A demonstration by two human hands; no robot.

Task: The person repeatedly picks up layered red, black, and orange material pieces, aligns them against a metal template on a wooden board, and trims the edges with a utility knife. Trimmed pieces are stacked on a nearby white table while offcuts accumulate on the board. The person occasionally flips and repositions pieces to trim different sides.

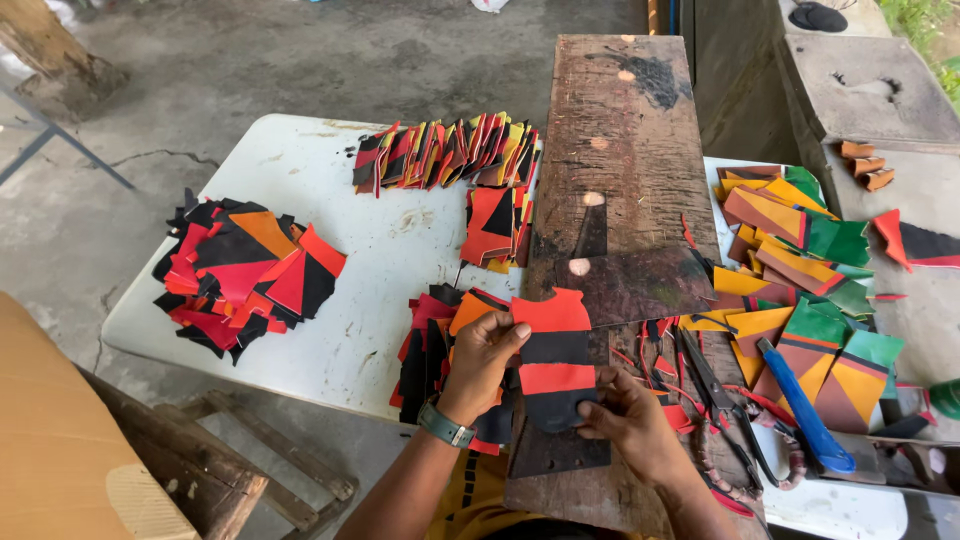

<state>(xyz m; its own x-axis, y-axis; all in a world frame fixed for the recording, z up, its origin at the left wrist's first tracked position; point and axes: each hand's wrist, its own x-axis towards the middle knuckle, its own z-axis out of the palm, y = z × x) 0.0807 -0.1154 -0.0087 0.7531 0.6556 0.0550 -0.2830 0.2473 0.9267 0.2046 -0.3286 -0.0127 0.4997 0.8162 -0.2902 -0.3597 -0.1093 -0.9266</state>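
Red-and-black striped cut piece (553, 362): held flat over the near end of a dark wooden board (620, 170), which lies across a white table (300, 170). Left hand (482, 362): closed on the piece's left edge, thumb on top; wristwatch (445, 424) on the wrist. Right hand (628, 415): fingers pinching the piece's lower right corner. Stack of orange, red and black pieces (432, 345): just left of the held piece. Further heaps: red-black pile (240, 270) at far left; fanned row (445, 152) at the table's far edge; green-orange pieces (800, 270) right of the board. Blue-handled tool (805, 405) and scissors (715, 395): right of the right hand.
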